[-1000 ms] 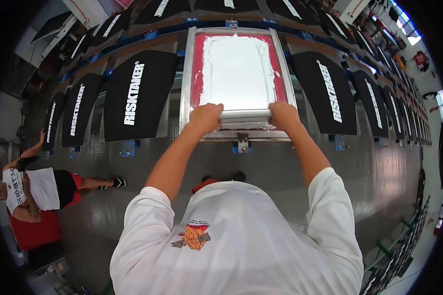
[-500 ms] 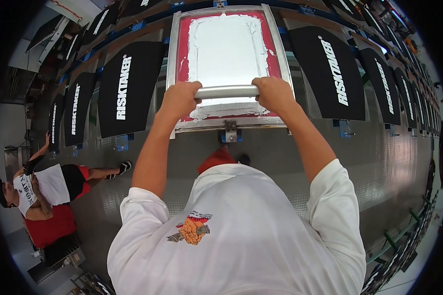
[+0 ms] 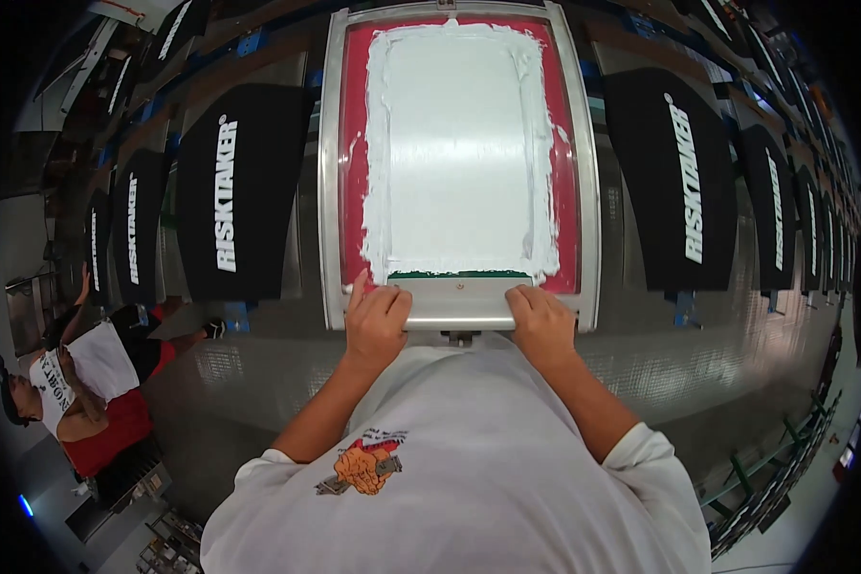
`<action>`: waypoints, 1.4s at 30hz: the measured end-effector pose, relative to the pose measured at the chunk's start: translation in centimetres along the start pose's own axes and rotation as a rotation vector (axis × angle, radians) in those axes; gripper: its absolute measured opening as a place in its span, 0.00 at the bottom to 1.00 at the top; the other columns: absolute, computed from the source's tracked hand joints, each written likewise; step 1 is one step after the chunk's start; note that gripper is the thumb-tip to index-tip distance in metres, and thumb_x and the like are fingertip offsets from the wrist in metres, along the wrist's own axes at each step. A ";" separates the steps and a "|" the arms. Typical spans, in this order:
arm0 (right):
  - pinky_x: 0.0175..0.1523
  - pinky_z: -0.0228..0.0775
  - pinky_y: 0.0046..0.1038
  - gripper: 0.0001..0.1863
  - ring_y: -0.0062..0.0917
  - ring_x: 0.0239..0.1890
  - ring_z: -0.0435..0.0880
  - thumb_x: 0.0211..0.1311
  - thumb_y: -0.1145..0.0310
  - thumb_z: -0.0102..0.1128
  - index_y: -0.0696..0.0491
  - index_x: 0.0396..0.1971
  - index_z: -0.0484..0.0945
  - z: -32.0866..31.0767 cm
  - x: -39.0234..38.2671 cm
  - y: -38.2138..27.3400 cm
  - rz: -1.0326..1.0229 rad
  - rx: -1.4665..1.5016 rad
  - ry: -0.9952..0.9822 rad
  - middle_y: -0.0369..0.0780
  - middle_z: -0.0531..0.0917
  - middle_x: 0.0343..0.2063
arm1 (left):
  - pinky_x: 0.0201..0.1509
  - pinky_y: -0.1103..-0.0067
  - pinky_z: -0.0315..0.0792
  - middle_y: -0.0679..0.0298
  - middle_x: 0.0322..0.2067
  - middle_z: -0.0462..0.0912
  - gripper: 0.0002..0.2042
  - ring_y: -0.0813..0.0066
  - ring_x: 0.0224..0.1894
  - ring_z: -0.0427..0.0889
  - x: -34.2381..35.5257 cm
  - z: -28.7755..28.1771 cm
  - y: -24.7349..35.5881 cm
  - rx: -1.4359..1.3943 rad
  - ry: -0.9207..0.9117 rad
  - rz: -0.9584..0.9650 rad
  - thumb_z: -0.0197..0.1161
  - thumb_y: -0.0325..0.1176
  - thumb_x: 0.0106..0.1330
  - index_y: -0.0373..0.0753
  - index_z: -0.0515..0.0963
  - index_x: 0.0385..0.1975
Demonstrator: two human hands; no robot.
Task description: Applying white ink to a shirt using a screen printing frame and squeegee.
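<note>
At the near end of a screen-printing frame [image 3: 333, 191], my left hand [image 3: 378, 325] and my right hand [image 3: 543, 323] are closed on the two ends of a metal-handled squeegee [image 3: 461, 306]. A strip of its green blade [image 3: 461, 275] shows along the far side, against the white ink [image 3: 459, 191]. My left index finger reaches forward over the red border [image 3: 354, 230] of the screen. The ink covers the middle of the screen, with thick, rough ridges along the sides and far end. What lies under the screen is hidden.
Black printed fabric pieces with white lettering lie on boards to the left [image 3: 239, 191] and right [image 3: 673, 182], with more in rows beyond. A person [image 3: 86, 373] in a white top is at the far left. A green metal rack [image 3: 784, 450] stands at the lower right.
Both hands have drawn the squeegee toward my body, to the screen's near end. The handle has tilted, so its flat face and the green blade now show. My elbows are more bent.
</note>
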State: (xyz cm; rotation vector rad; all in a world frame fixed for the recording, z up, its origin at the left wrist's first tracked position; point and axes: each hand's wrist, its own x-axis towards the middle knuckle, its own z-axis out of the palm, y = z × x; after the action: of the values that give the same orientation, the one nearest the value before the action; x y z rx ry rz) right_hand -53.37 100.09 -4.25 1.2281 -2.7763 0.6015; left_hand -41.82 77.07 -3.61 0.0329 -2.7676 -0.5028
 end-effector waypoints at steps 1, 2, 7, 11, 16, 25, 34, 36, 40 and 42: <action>0.24 0.72 0.28 0.04 0.29 0.23 0.80 0.46 0.76 0.54 0.52 0.25 0.73 0.9 0.7 0.7 -0.081 -0.012 0.162 0.39 0.79 0.22 | 0.56 0.56 0.65 0.60 0.26 0.77 0.11 0.64 0.30 0.79 1.2 1.0 -1.1 0.009 0.054 0.017 0.57 0.19 0.44 0.37 0.77 0.29; 0.22 0.71 0.27 0.04 0.28 0.22 0.79 0.46 0.75 0.54 0.51 0.25 0.74 1.1 3.1 1.5 -0.066 -0.057 0.146 0.38 0.79 0.22 | 0.55 0.56 0.65 0.59 0.25 0.77 0.11 0.64 0.29 0.79 2.6 1.5 -2.1 0.019 0.104 0.034 0.56 0.19 0.45 0.37 0.77 0.30; 0.31 0.75 0.34 0.10 0.33 0.28 0.83 0.50 0.75 0.51 0.47 0.32 0.78 2.9 22.4 9.0 0.076 -0.216 0.011 0.39 0.82 0.26 | 0.47 0.61 0.66 0.60 0.27 0.80 0.17 0.60 0.33 0.78 20.4 7.1 -13.5 0.223 0.099 0.080 0.62 0.22 0.40 0.43 0.79 0.34; 0.41 0.75 0.36 0.15 0.35 0.38 0.83 0.48 0.70 0.56 0.46 0.39 0.81 0.1 33.1 12.3 0.199 -0.269 -0.187 0.41 0.83 0.33 | 0.41 0.67 0.74 0.58 0.32 0.82 0.13 0.57 0.37 0.81 32.7 4.2 -15.2 0.248 -0.182 -0.084 0.63 0.32 0.50 0.44 0.79 0.37; 0.39 0.74 0.36 0.16 0.36 0.34 0.82 0.49 0.67 0.61 0.47 0.41 0.80 -3.9 21.4 5.3 0.233 -0.204 -0.536 0.42 0.83 0.31 | 0.41 0.65 0.73 0.56 0.29 0.82 0.11 0.59 0.36 0.81 21.5 -3.1 -8.0 0.182 -0.572 -0.164 0.58 0.28 0.52 0.41 0.80 0.36; 0.22 0.71 0.28 0.08 0.27 0.22 0.79 0.44 0.78 0.55 0.50 0.27 0.75 0.7 8.1 3.7 -0.015 -0.060 0.005 0.36 0.80 0.23 | 0.48 0.59 0.66 0.59 0.27 0.79 0.05 0.65 0.29 0.78 6.9 2.8 -4.9 0.070 0.075 0.058 0.56 0.25 0.50 0.38 0.75 0.27; 0.42 0.75 0.36 0.14 0.36 0.37 0.83 0.48 0.69 0.56 0.47 0.37 0.81 -0.7 32.6 11.8 0.178 -0.278 -0.183 0.42 0.83 0.34 | 0.38 0.64 0.74 0.59 0.29 0.83 0.13 0.58 0.35 0.81 32.3 3.3 -15.4 0.233 -0.189 -0.082 0.63 0.32 0.50 0.45 0.80 0.37; 0.41 0.75 0.36 0.16 0.37 0.36 0.83 0.46 0.69 0.59 0.47 0.39 0.80 -3.0 27.8 9.3 0.164 -0.192 -0.342 0.42 0.83 0.32 | 0.37 0.63 0.74 0.57 0.27 0.82 0.12 0.58 0.33 0.81 27.8 -0.2 -12.1 0.152 -0.324 -0.052 0.62 0.32 0.48 0.43 0.79 0.35; 0.40 0.76 0.31 0.21 0.32 0.35 0.83 0.39 0.75 0.63 0.47 0.39 0.81 -4.3 10.0 1.8 0.220 0.001 -0.592 0.40 0.83 0.32 | 0.46 0.65 0.67 0.60 0.21 0.80 0.08 0.62 0.27 0.79 9.7 -3.3 -4.9 -0.006 -0.372 -0.014 0.58 0.24 0.46 0.41 0.79 0.28; 0.38 0.75 0.31 0.21 0.32 0.32 0.82 0.29 0.81 0.61 0.51 0.33 0.80 -2.6 2.4 0.1 0.117 0.101 -0.230 0.39 0.83 0.30 | 0.53 0.61 0.64 0.61 0.25 0.80 0.10 0.65 0.30 0.79 3.3 -2.3 -1.3 -0.068 -0.240 -0.053 0.57 0.21 0.42 0.40 0.78 0.27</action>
State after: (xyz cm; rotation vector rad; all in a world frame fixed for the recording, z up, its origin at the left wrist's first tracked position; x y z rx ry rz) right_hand -55.40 99.45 -1.45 1.2325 -3.0608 0.6554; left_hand -44.28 74.87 -1.02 0.0325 -2.9875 -0.6540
